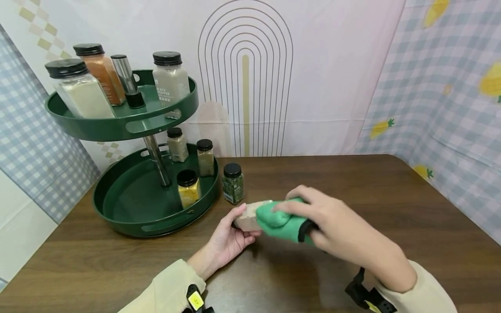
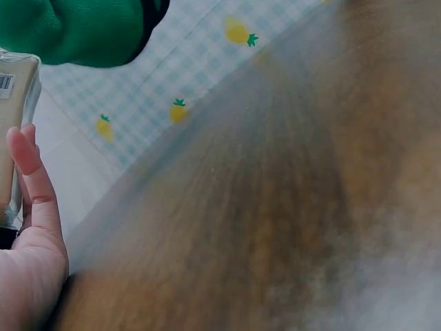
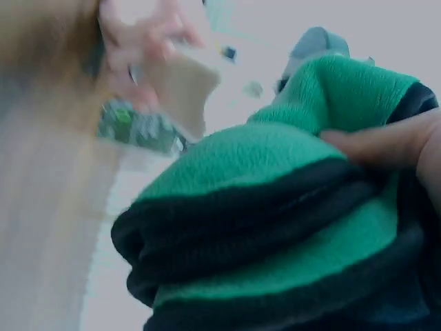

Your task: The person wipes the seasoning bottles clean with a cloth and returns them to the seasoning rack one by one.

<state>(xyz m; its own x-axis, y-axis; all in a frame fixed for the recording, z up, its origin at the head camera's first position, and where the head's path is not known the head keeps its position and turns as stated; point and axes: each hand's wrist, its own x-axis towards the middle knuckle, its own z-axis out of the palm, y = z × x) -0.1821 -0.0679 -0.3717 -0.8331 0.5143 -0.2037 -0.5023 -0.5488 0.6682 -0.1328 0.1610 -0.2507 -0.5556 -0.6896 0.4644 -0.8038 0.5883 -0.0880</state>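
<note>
The left hand (image 1: 231, 241) holds a pale jar (image 1: 247, 218) sideways between thumb and fingers, its long axis running rightward from that grip; of the 2 hands, the left is nearer. The right hand (image 1: 326, 217) pinches a bunched green cloth (image 1: 279, 221) over the jar's outer end, contact unclear. A green-flecked jar (image 1: 233, 187) stands just beyond the left grip.

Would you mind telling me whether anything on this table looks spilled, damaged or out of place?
I see no spill or damage. The only mild oddity is the green herb jar, standing upright on the table beside the lower tray, while three other small jars stand inside that tray.
</note>
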